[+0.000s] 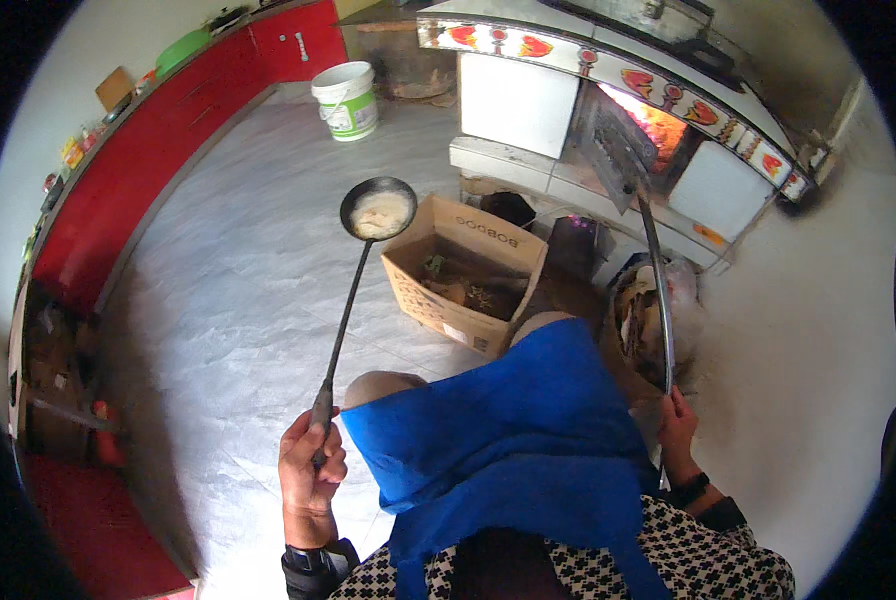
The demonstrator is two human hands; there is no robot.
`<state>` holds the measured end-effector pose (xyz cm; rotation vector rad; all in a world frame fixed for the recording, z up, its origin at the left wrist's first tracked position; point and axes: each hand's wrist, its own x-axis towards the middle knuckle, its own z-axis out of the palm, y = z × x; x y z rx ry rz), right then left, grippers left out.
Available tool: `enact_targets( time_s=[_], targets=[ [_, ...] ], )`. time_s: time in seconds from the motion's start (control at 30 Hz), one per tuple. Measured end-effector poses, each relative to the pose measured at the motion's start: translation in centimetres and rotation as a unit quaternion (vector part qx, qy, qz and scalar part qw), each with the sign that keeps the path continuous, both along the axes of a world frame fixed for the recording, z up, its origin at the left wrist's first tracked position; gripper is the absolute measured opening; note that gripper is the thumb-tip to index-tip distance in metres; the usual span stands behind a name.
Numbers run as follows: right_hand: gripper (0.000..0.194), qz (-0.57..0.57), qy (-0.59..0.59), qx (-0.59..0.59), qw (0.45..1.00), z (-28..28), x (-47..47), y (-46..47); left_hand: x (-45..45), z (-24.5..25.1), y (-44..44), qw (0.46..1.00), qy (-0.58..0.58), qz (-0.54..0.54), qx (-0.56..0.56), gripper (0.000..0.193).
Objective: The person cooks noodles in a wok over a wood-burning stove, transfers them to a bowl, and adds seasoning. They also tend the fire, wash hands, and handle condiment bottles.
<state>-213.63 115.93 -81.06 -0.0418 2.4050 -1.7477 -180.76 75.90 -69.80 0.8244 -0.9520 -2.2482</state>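
My left hand (313, 465) is closed around the wooden handle of a long-handled metal ladle (379, 208). The round black bowl of the ladle holds something pale and creamy, above the floor left of a cardboard box (448, 334). At the right, my right hand (677, 424) grips a long metal rod (659, 292). The rod's far end reaches the metal door (617, 154) of a tiled stove (518, 101). That door stands ajar, and a fire (665, 135) glows orange behind it.
The cardboard box with scraps inside stands before my knees, which a blue apron (508, 427) covers. Right of it is a plastic bag (684, 315) of firewood or scraps. A white and green bucket (345, 101) stands farther back. Red cabinets (163, 165) run along the left.
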Motion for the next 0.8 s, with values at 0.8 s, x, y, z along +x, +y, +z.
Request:
enact_targets(
  time_s=[0.8],
  targets=[
    [0.024,0.122,0.094,0.173,0.973,0.9,-7.7,0.9,-0.1,0.0,0.2,0.999,0.018,0.019,0.019,0.029]
  ],
)
